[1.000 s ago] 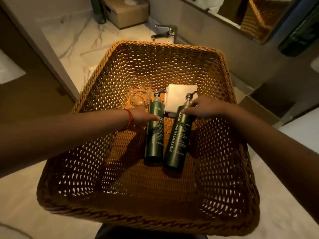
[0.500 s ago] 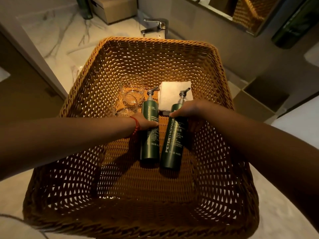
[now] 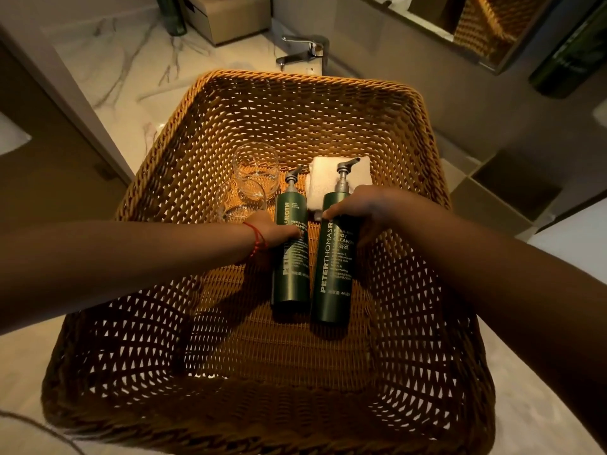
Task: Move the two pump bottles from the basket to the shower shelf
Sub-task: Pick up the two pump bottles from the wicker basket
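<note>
Two dark green pump bottles lie side by side on the floor of a large wicker basket (image 3: 427,165), pumps pointing away from me. My left hand (image 3: 276,231) wraps around the middle of the left bottle (image 3: 290,274). The upper body of the right bottle (image 3: 333,277), just below its grey pump, is gripped by my right hand (image 3: 364,208). Both bottles look to be resting on the weave. The shower shelf is not in view.
Inside the basket, two clear glasses (image 3: 253,178) lie left of the bottles and a folded white cloth (image 3: 328,178) lies behind them. The basket stands on a marble counter (image 3: 108,77) beside a chrome tap (image 3: 302,50). A tissue box (image 3: 230,18) and a mirror (image 3: 492,24) are behind.
Both hands have slid down from the pump necks onto the bottle bodies and closed around them. The view has shifted slightly; the bottles remain lying in the basket.
</note>
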Demonstrator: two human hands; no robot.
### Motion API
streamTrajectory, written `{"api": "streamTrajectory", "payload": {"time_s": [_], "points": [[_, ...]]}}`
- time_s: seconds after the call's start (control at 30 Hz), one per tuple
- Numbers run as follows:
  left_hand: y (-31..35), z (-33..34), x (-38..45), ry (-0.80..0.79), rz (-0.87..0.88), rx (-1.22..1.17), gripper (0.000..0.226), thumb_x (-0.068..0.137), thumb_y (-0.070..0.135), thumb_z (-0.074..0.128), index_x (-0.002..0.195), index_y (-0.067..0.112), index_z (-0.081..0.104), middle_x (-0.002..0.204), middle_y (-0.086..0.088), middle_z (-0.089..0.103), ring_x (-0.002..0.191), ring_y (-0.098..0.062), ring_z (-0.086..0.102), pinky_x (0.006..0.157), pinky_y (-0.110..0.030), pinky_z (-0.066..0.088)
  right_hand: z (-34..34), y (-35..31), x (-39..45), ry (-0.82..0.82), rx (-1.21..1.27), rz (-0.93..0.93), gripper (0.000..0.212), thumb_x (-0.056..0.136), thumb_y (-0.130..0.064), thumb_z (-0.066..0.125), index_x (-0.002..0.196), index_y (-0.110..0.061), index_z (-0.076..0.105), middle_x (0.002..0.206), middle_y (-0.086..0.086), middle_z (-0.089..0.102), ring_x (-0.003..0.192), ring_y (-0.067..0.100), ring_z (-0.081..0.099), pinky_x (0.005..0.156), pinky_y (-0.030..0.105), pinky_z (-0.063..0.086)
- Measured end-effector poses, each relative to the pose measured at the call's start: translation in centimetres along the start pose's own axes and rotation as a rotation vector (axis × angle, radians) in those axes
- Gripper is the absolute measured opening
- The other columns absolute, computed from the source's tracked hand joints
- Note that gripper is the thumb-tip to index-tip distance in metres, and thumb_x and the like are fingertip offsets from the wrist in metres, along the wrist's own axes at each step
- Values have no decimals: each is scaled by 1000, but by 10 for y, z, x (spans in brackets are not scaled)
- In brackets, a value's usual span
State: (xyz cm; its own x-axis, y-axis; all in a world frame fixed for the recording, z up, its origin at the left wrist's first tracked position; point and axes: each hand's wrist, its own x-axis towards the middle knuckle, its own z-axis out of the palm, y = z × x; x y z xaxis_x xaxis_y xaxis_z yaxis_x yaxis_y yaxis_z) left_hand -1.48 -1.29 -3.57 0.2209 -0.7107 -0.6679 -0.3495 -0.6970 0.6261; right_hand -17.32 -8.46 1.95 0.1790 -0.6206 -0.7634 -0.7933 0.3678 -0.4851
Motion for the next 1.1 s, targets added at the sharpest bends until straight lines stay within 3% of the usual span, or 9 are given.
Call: {"api": "streamTrajectory", "payload": {"time_s": [0.2,0.33,0.4,0.5,0.67,0.77,0.93,1.1], "points": [[5,0,0,23,-17,-56,21,85,17,53,93,-2,52,70,-14,57,54,-24,60,32,-28,50,2,2,2,-18,-119,-27,33,79,-23,65,101,-5,47,86,13,58,68,25,55,55,37,50],[6,8,-1,44,-24,-103,27,89,22,46,98,-2,50,73,-14,57,61,-28,60,49,-37,55,4,1,2,-38,-157,-23,24,80,-23,65,81,-8,46,98,16,57,78,29,57,70,42,51],[6,9,-1,62,-18,-111,35,87,29,50,103,-3,48,83,-16,59,69,-31,62,55,-39,54,5,1,1,-53,-155,-18,25,80,-23,65,89,-6,48,99,16,57,87,31,57,72,43,50],[7,14,-2,80,4,-87,47,81,35,59,108,-2,48,80,-11,57,63,-25,57,45,-30,46,4,2,2,-57,-165,-25,39,80,-23,65,108,-3,47,100,16,58,86,31,57,70,42,51],[4,22,0,62,34,-116,60,67,35,73,111,3,48,91,-10,55,74,-22,54,51,-29,44,5,0,4,-40,-199,-52,47,78,-24,67,115,-1,47,110,19,60,81,30,57,62,40,51],[5,25,1,71,31,-120,63,62,34,76,110,4,48,90,-9,53,74,-20,53,53,-28,43,5,-1,5,-37,-219,-57,48,77,-24,68,114,-2,47,106,18,60,74,28,57,56,39,52],[7,24,4,70,29,-132,57,65,31,74,110,5,50,88,-7,55,64,-17,52,47,-25,41,2,-3,7,12,-237,-84,41,75,-25,70,104,-6,48,75,11,56,62,25,57,44,35,49],[7,21,2,85,45,-96,49,67,35,71,104,8,52,71,1,53,58,-11,52,36,-19,38,-4,-5,4,64,-185,-149,34,75,-25,70,93,-10,47,77,10,57,67,26,60,48,36,51]]}}
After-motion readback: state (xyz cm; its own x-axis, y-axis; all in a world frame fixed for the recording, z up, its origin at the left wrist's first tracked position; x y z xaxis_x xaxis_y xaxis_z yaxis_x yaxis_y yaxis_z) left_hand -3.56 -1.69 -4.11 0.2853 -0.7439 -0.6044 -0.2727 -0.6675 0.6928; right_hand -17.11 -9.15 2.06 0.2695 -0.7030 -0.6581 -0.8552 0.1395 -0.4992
